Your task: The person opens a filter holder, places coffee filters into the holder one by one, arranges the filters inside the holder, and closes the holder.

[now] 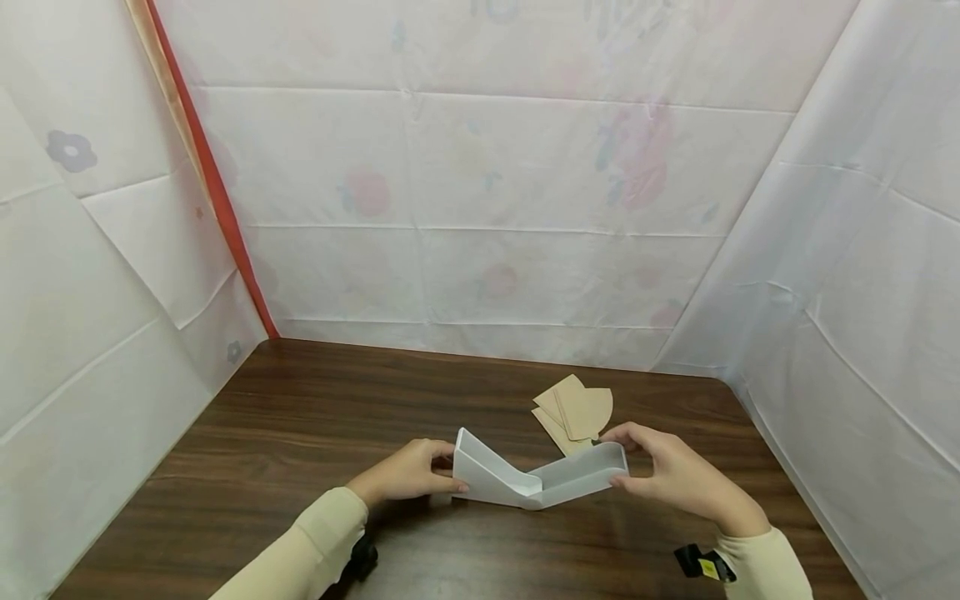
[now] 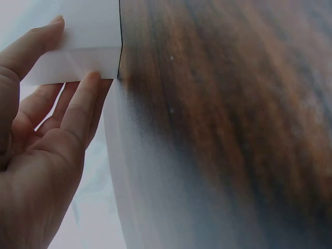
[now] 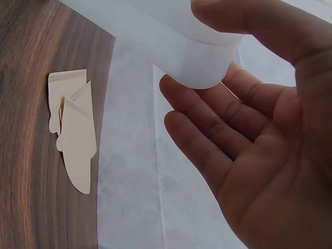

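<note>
A white hinged plastic case [image 1: 495, 477] stands unfolded in a shallow V above the dark wooden table, its two trough-like halves meeting at a low middle joint. My left hand [image 1: 408, 473] grips the left half's outer end; in the left wrist view, thumb and fingers lie on opposite faces of that white end [image 2: 88, 31]. The right half's rounded end is pinched by my right hand [image 1: 675, 475], thumb on one side and fingers on the other, as the right wrist view shows. Just behind the case lie several overlapping beige paper pieces [image 1: 585, 412], partly hidden by its right half.
The brown wood-grain table [image 1: 360, 383] reaches back to a white patterned sheet [image 1: 487, 167]. Similar sheets hang along the left and right sides, and a red strip [image 1: 213, 179] runs down the back left corner. Dark wrist devices [image 1: 701, 565] sit at the sleeves.
</note>
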Demonstrator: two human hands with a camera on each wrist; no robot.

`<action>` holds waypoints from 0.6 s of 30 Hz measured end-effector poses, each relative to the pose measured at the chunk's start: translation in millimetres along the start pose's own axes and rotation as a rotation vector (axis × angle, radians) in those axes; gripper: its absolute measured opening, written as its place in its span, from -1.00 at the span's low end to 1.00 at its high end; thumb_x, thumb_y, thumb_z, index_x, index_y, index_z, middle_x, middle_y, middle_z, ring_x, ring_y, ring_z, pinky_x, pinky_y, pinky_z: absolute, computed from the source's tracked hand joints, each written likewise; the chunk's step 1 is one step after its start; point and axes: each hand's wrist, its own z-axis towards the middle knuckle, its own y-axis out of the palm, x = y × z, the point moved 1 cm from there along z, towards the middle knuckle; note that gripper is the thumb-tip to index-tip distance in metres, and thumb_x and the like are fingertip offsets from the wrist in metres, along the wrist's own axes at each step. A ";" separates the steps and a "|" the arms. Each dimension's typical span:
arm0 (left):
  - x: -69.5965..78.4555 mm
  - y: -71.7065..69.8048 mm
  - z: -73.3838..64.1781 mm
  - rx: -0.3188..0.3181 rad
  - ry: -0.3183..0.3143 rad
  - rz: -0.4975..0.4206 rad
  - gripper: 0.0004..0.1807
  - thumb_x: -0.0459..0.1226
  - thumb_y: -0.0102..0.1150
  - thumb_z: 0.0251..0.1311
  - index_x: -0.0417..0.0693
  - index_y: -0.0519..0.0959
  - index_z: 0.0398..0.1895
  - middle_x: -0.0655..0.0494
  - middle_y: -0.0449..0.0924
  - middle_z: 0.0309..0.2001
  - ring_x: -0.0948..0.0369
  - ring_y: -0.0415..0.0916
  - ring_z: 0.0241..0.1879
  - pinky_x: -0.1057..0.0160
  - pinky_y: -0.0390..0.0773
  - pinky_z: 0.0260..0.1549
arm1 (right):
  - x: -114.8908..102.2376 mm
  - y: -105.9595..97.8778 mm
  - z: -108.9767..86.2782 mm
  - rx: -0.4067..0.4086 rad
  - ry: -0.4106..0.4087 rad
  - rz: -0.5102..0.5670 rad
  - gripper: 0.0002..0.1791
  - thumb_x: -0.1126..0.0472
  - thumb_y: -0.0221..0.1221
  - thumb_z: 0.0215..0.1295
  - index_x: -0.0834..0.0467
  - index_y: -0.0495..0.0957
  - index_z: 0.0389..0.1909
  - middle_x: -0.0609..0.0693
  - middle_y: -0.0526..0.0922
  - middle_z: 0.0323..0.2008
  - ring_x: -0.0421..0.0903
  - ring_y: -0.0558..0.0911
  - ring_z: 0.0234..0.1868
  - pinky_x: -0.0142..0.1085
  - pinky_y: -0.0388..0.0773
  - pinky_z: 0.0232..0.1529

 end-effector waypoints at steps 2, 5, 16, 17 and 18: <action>0.4 0.0 0.1 0.000 0.005 0.008 -0.64 -0.19 0.47 0.16 -0.06 0.65 0.00 0.15 0.71 -0.07 0.17 0.65 -0.04 0.27 0.62 -0.02 | -0.2 -0.2 -0.1 -0.002 0.000 0.004 -0.57 0.06 0.41 0.26 -0.05 0.53 0.11 -0.31 0.61 -0.14 -0.25 0.57 -0.12 -0.33 0.54 -0.11; 1.0 -0.1 0.1 -0.001 0.011 0.016 -0.65 -0.18 0.47 0.16 -0.04 0.66 -0.01 0.16 0.71 -0.07 0.17 0.65 -0.04 0.27 0.62 -0.02 | -0.6 -0.2 -0.2 -0.009 0.004 0.006 -0.58 0.05 0.40 0.27 -0.05 0.53 0.11 -0.31 0.61 -0.13 -0.25 0.57 -0.11 -0.30 0.54 -0.11; -1.9 0.0 0.6 -0.001 0.025 0.033 -0.64 -0.15 0.47 0.16 -0.04 0.67 -0.01 0.21 0.72 -0.09 0.23 0.65 -0.06 0.28 0.62 -0.03 | -4.4 -2.3 0.8 -0.003 0.023 0.020 -0.57 -0.06 0.30 0.35 -0.04 0.52 0.16 -0.28 0.63 -0.02 -0.23 0.59 -0.02 -0.29 0.55 -0.02; -1.9 -0.1 0.7 0.000 0.023 0.035 -0.65 -0.15 0.47 0.16 -0.03 0.67 -0.01 0.22 0.72 -0.09 0.24 0.65 -0.06 0.29 0.62 -0.03 | -4.7 -2.5 1.2 0.001 0.031 0.020 -0.57 -0.07 0.29 0.36 -0.05 0.52 0.17 -0.27 0.62 0.01 -0.22 0.59 0.00 -0.28 0.56 -0.01; -1.4 -0.2 0.6 0.001 0.022 0.030 -0.65 -0.15 0.47 0.16 -0.03 0.67 -0.01 0.22 0.72 -0.09 0.23 0.65 -0.06 0.28 0.62 -0.02 | -5.1 -2.8 1.5 0.007 0.037 0.019 -0.57 -0.07 0.28 0.37 -0.04 0.52 0.18 -0.26 0.62 0.04 -0.22 0.59 0.02 -0.28 0.56 0.01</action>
